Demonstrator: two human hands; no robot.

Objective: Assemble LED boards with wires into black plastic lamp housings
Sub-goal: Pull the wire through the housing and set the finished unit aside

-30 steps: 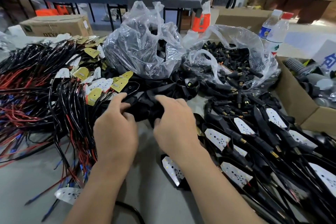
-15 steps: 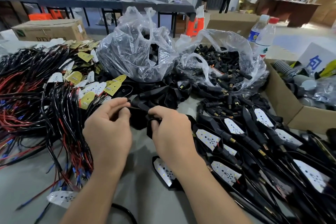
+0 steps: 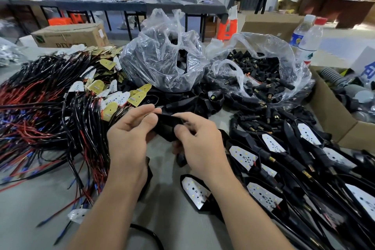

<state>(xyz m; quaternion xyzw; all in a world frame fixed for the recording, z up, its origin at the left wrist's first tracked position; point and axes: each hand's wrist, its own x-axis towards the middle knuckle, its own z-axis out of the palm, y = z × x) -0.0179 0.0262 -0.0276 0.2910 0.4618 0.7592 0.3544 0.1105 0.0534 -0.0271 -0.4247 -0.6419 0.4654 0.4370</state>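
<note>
A black plastic lamp housing (image 3: 168,127) is held between both hands above the grey table. My left hand (image 3: 129,138) pinches its left end with thumb and fingers. My right hand (image 3: 199,142) grips its right side with curled fingers. To the left lies a heap of LED boards with wires (image 3: 60,107), white and yellow boards on red and black leads. Finished housings with white boards (image 3: 243,157) pile up on the right. One assembled housing (image 3: 193,191) lies under my right forearm.
Two clear plastic bags hold black parts: housings (image 3: 162,67) and small connectors (image 3: 261,75). Loose housings (image 3: 194,103) lie behind my hands. A cardboard box (image 3: 332,119) stands at the right, two water bottles (image 3: 308,40) behind it. People stand at far tables.
Both hands have lifted the black housing off the pile and drawn it closer. My left fingers have shifted onto its top edge.
</note>
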